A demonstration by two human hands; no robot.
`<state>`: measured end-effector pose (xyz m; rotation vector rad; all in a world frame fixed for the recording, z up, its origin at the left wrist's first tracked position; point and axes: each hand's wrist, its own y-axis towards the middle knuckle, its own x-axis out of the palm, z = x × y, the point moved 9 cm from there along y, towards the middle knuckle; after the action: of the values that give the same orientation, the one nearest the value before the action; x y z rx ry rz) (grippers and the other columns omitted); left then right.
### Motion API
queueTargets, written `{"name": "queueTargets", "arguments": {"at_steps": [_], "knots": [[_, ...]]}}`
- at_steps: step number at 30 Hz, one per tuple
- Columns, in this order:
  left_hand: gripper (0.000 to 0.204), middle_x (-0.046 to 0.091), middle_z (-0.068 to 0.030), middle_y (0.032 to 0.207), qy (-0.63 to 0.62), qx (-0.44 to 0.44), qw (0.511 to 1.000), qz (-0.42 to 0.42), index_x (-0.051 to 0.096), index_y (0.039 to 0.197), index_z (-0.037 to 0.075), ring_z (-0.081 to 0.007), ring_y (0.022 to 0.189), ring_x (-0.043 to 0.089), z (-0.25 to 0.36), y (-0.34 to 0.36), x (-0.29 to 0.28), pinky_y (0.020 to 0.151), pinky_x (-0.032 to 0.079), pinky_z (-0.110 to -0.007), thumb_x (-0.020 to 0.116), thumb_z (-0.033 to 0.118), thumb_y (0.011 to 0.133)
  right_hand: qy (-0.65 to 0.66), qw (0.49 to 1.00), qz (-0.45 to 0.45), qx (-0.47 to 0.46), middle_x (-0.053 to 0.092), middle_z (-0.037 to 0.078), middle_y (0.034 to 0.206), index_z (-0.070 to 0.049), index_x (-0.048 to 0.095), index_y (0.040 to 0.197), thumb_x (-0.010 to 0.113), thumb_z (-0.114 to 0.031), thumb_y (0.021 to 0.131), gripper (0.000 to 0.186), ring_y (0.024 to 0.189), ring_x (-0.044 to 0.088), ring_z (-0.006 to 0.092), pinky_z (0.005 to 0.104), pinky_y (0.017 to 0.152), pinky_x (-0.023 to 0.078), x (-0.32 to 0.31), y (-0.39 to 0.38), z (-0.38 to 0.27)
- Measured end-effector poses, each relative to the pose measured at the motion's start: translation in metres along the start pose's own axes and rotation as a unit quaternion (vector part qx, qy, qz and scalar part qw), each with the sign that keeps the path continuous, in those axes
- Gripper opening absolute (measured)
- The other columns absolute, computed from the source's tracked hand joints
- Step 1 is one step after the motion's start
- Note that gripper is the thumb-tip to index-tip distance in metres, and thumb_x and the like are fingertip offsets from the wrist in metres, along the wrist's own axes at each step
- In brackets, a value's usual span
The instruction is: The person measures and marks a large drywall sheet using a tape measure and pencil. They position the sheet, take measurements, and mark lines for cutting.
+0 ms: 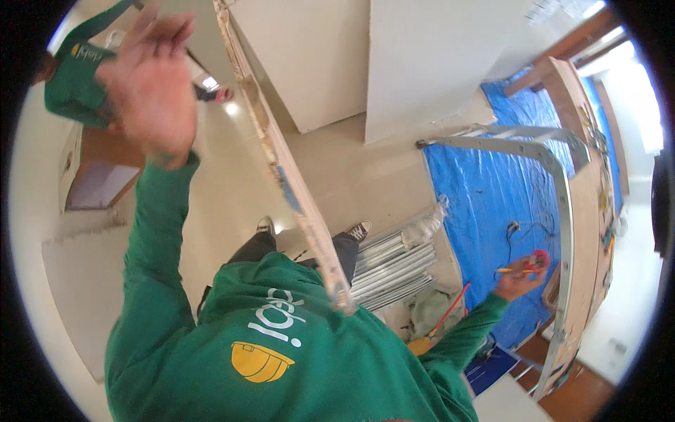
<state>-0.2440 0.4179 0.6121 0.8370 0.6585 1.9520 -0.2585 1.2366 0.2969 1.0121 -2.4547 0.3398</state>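
My left hand (156, 88) is raised at the upper left with the palm flat and nothing held, its fingers slightly blurred. Away to the right, my right hand (517, 283) is closed around a yellow pencil (503, 270) and a small rounded red object (541, 259), whose kind I cannot make out. Between my arms, a long narrow board (278, 158) with a rough, chipped edge runs from the top of the view down to my chest. Neither hand visibly touches it.
A co-worker in a green top (79, 81) is at the upper left. Large pale panels (429, 63) lean ahead. Metal profiles (394, 274) lie on the floor beside a blue tarp (478, 204). An aluminium ladder (562, 211) and a wooden workbench (587, 239) stand at the right.
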Motion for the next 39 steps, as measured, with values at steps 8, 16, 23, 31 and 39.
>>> {"name": "queueTargets", "arguments": {"at_steps": [8, 16, 23, 31, 39], "knots": [[0.081, 0.072, -0.0202, 0.120, -0.228, -0.200, 0.761, -0.573, 0.069, 0.136, 0.000, -0.0334, 0.101, 0.071, 0.114, -0.184, 0.026, 0.086, 0.058, -0.041, 0.085, 0.059, 0.083, 0.189, 0.949, -0.108, 0.230, 0.065, 0.001, 0.093, -0.003, 0.061, 0.134, 0.064, -0.054, 0.095, 0.064, 0.058, 0.045, 0.0059, 0.0228, 0.052, 0.036, 0.035, -0.439, 0.006], [0.094, 0.058, -0.0153, 0.141, -0.255, -0.518, 0.581, -0.573, 0.037, 0.160, -0.002, -0.0308, 0.138, 0.055, 0.129, -0.318, 0.005, 0.113, 0.049, -0.043, 0.077, 0.052, 0.095, -0.117, 0.948, -0.261, 0.137, 0.064, 0.001, 0.117, -0.004, 0.059, 0.139, 0.083, -0.032, 0.091, 0.061, 0.079, 0.052, 0.0016, 0.0194, 0.070, 0.045, 0.168, -0.622, -0.031], [0.072, 0.063, -0.0161, 0.131, -0.237, -0.618, 0.530, -0.530, 0.042, 0.154, -0.002, -0.0222, 0.122, 0.065, 0.100, -0.347, -0.043, 0.100, 0.058, -0.037, 0.077, 0.029, 0.099, -0.229, 0.934, -0.226, 0.158, 0.066, 0.006, 0.125, 0.000, 0.061, 0.134, 0.081, -0.007, 0.094, 0.046, 0.092, 0.068, 0.0078, 0.0235, 0.082, 0.056, 0.171, -0.661, -0.028], [0.057, 0.069, -0.0119, 0.106, 0.029, -0.280, 0.610, -0.741, 0.055, 0.127, -0.001, -0.0216, 0.094, 0.071, 0.085, -0.321, -0.060, 0.084, 0.058, -0.036, 0.086, 0.027, 0.090, -0.240, 0.901, -0.287, 0.222, 0.066, 0.002, 0.099, -0.001, 0.068, 0.115, 0.080, -0.007, 0.093, 0.026, 0.091, 0.062, 0.0101, 0.0271, 0.081, 0.054, 0.171, -0.657, 0.021], [0.023, 0.068, -0.0186, 0.103, 0.165, -0.132, 0.677, -0.705, 0.071, 0.116, 0.002, -0.0351, 0.089, 0.068, -0.015, -0.208, -0.132, 0.082, 0.056, -0.042, 0.062, 0.015, 0.099, -0.344, 0.923, -0.158, -0.069, 0.068, 0.000, 0.103, -0.005, 0.069, 0.114, 0.074, -0.013, 0.098, 0.018, 0.093, 0.061, 0.0079, 0.0257, 0.081, 0.052, 0.169, -0.569, -0.022]]}}
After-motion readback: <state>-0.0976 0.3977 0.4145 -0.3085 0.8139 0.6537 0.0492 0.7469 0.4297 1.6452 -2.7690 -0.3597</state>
